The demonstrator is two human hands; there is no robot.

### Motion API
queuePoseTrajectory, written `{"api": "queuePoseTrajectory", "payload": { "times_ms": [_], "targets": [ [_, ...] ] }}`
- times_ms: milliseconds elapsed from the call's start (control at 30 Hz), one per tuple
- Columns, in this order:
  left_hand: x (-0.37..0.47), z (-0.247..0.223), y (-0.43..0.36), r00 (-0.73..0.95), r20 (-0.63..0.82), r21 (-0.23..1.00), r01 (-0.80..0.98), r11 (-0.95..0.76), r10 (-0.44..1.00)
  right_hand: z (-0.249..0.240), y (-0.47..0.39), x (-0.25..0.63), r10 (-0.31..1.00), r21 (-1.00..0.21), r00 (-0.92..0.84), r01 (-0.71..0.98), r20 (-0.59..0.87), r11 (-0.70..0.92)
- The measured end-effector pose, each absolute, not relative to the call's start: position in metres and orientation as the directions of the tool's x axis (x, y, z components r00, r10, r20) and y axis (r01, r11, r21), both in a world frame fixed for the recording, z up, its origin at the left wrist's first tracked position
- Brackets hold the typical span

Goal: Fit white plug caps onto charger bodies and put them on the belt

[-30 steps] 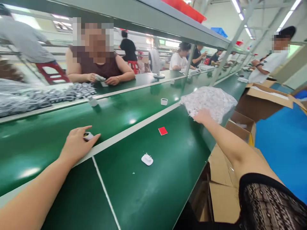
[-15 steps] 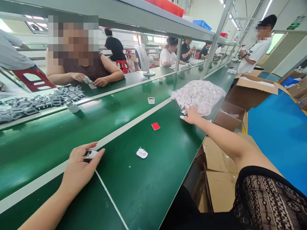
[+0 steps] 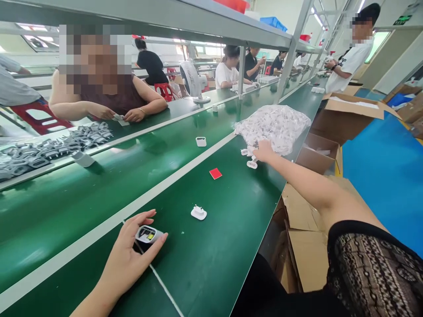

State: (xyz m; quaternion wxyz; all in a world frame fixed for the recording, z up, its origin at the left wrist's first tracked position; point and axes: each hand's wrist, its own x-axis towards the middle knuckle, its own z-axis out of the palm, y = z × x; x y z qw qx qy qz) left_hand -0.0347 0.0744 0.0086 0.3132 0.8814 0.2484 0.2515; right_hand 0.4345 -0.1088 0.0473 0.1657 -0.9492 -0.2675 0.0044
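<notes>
My left hand (image 3: 130,246) grips a white charger housing (image 3: 155,236) between thumb and fingers, just above the green belt. Its open end faces up and shows a circuit board with a yellow part inside. My right hand (image 3: 264,152) is at the mouth of a clear plastic bag (image 3: 280,125) full of small white plug covers. Its fingers are curled among several plug covers (image 3: 251,164) spilling out there; the fingertips are partly hidden. Between my hands lie one white plug cover (image 3: 198,213), prongs up, and a red square (image 3: 216,173).
On the far belt lane stand a white housing (image 3: 201,141) and another housing (image 3: 83,159). A pile of grey-white frames (image 3: 56,143) lies at the left, before a co-worker (image 3: 109,94). A fan (image 3: 193,81) stands beyond. Cardboard boxes (image 3: 319,152) line the belt's right edge.
My left hand has moved right and nearer with the housing, turning its open end into view. My right fingers have curled in at the bag, and several plug covers now show outside it.
</notes>
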Motion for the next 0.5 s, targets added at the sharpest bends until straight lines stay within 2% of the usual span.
{"api": "queuePoseTrajectory", "payload": {
  "times_ms": [167,500],
  "targets": [
    [-0.036,0.012,0.079,0.773,0.29,0.695,0.235,-0.68,0.564,0.04,-0.083,0.454,0.401,-0.329,0.916,0.377,-0.005,-0.866],
    [-0.039,0.007,0.08,0.811,0.297,0.705,0.169,-0.689,0.503,0.044,-0.103,0.432,0.52,-0.38,0.854,0.476,-0.015,-0.793]
  ]
}}
